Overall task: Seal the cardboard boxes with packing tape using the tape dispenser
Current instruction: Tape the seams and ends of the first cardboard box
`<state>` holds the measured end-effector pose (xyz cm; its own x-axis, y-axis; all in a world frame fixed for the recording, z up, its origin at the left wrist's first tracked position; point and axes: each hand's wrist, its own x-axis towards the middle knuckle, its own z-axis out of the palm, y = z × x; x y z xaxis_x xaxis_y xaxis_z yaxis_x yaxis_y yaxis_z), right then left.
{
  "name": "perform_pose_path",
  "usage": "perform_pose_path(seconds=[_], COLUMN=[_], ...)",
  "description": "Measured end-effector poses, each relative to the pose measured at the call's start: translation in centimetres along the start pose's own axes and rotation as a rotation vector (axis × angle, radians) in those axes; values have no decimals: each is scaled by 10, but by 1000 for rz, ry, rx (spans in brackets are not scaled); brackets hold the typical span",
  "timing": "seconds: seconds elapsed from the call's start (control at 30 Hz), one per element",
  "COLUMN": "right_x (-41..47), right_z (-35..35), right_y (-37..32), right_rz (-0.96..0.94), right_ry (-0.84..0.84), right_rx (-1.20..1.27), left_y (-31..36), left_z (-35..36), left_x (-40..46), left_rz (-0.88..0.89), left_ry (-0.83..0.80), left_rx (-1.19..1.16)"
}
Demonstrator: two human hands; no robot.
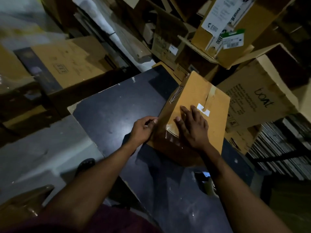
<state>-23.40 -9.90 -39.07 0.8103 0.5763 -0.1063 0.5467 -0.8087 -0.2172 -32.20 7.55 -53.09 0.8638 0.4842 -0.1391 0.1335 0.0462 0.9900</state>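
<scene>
Cardboard box (pixel 198 101) at the table's (pixel 117 105) far right edge, right hand (pixel 193 126) flat on top — fingers straight, left hand (pixel 143 128) pinching its near-left corner.

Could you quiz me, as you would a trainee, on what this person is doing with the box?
1. True or false: the right hand lies flat, fingers straight, on top of the brown cardboard box.
2. Where is the left hand? A) at the box's left edge B) on the floor C) inside the box
3. Fill in: the box rests on a dark ___ tabletop.

Key: 1 true. 2 A; its fingers curl at that edge. 3 blue-black. The glossy brown tape strip wraps the box's near edge, and a tape dispenser is not clearly visible.
</scene>
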Motion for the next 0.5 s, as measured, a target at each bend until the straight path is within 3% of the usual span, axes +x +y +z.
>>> perform_pose_path(seconds=[0.13,0.5], right_x=[-2,1], right_z=[-5,5], right_y=[3,7], right_rz=[6,-12], right_ry=[-28,-17], right_rx=[70,4], left_y=[29,4], left_z=[-6,-10], left_x=[-24,-34], left_rz=[89,210], left_ry=[-72,-158], left_rx=[-312,-228])
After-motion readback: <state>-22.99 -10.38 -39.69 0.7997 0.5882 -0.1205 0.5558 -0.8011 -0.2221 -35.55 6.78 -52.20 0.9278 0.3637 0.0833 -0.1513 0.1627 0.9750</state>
